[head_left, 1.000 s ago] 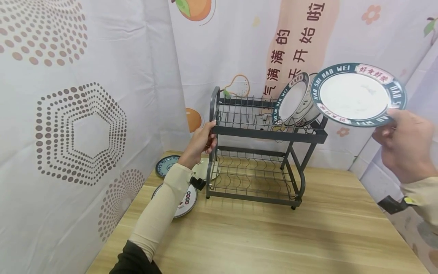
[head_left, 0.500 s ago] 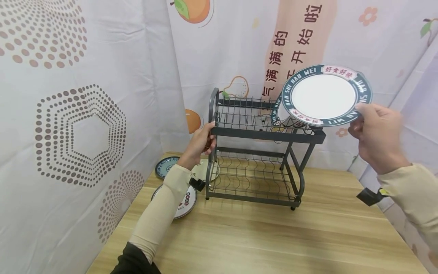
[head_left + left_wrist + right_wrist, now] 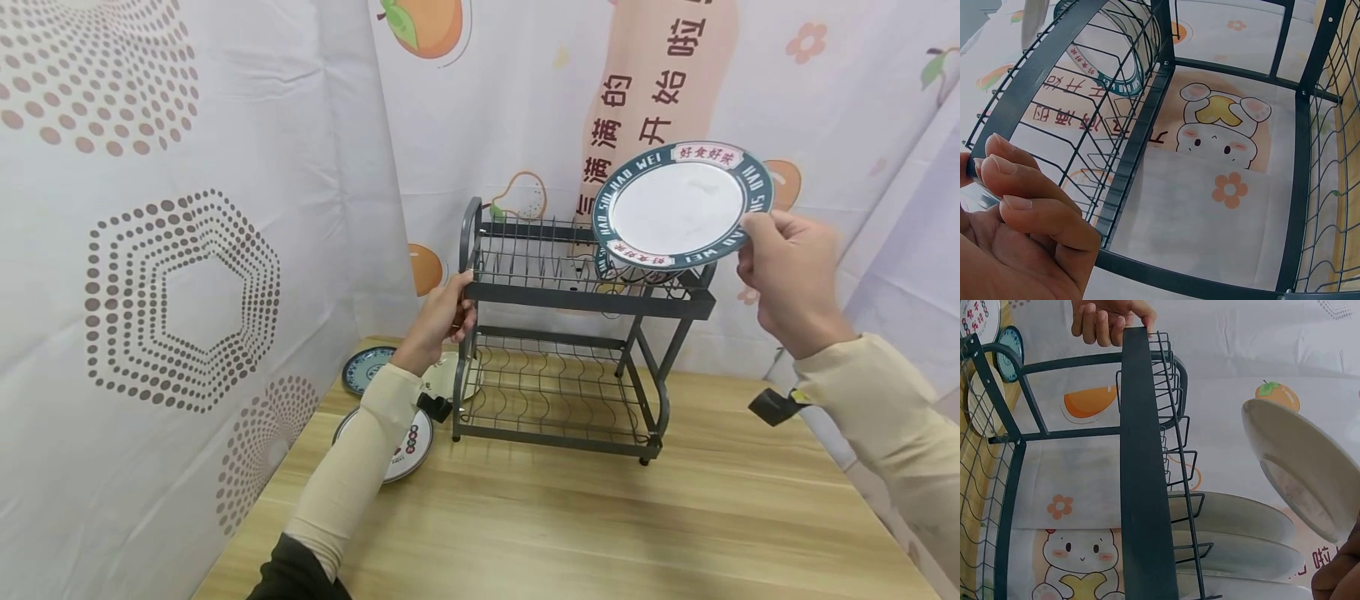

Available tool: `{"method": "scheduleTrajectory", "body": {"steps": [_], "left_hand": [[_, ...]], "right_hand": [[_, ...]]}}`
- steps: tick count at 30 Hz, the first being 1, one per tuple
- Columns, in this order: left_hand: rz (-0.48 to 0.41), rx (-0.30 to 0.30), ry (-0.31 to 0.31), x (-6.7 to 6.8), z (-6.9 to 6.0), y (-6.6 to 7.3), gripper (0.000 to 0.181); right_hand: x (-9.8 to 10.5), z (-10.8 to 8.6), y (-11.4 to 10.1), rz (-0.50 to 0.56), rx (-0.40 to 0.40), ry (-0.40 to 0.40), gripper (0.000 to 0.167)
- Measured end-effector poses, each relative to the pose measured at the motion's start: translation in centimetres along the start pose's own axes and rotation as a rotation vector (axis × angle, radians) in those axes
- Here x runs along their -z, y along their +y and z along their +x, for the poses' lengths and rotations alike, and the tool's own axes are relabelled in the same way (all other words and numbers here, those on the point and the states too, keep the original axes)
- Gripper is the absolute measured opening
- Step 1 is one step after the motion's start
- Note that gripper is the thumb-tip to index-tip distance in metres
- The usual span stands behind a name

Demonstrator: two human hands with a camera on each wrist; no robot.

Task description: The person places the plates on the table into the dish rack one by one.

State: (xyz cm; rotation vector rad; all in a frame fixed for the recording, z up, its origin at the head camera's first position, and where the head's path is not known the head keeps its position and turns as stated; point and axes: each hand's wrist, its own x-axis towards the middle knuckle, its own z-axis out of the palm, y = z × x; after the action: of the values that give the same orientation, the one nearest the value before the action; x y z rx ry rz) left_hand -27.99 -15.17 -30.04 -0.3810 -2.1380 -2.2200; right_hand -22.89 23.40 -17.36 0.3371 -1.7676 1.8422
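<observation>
My right hand point(image 3: 795, 275) pinches a round white plate point(image 3: 678, 204) with a dark green lettered rim by its right edge. The plate is held tilted above the right end of a dark metal two-tier dish rack point(image 3: 585, 298). In the right wrist view its pale underside shows, apart from the rack. Several plates point(image 3: 1235, 515) stand on edge in the rack's upper tier; in the head view the held plate mostly hides them. At the rack's upper left front corner, my left hand point(image 3: 442, 317) grips the frame, its fingers curled at the bar.
Left of the rack, a white plate point(image 3: 408, 450), a blue-patterned plate point(image 3: 363, 371) and a cream plate point(image 3: 442, 375) lie on the wooden table point(image 3: 570, 533), partly behind my left arm. Printed curtains point(image 3: 300, 167) hang close at the left and back.
My right hand has carried the plate leftward, from beside the rack to above its right end, in front of the standing plates. My left hand keeps its hold on the frame.
</observation>
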Motion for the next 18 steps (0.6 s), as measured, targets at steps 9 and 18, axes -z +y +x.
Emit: {"method": "scheduleTrajectory", "body": {"steps": [9, 18], "left_hand": [[-0.008, -0.011, -0.009, 0.1, -0.2, -0.1, 0.055], [-0.022, -0.016, -0.011, 0.1, -0.2, -0.1, 0.054]], "right_hand": [[-1.7, 1.1, -0.1, -0.304, 0.045, 0.007, 0.038], [-3.3, 1.9, 0.2, -0.586, 0.107, -0.004, 0.04]]}}
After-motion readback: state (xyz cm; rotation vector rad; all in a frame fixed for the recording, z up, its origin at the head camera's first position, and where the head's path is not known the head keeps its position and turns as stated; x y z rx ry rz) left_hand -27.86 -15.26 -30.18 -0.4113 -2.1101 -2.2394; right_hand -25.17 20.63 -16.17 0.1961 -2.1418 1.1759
